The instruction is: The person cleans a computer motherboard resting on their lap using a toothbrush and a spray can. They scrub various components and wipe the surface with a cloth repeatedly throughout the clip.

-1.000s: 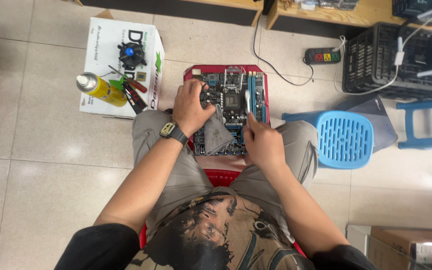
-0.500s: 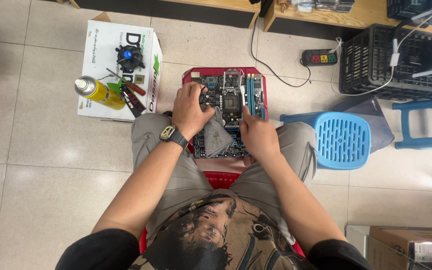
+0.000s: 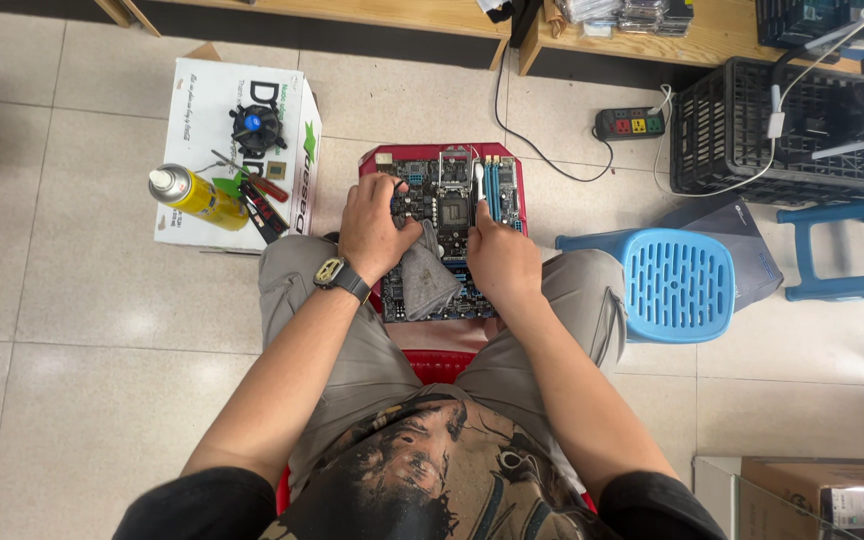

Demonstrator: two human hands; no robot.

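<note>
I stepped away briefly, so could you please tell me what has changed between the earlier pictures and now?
The right hand slid up the motherboard, its white brush now near the blue slots. The left hand stays pressed on the board, grey cloth beneath it. The spray can and white box have not moved.

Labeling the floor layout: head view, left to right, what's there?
Yellow spray can → white box → left hand → circuit board → right hand → blue stool → black crate.

light: bright, even | shadows: soft | glare: faint on floor tiles [image 3: 72, 330] | focus: sharp
</note>
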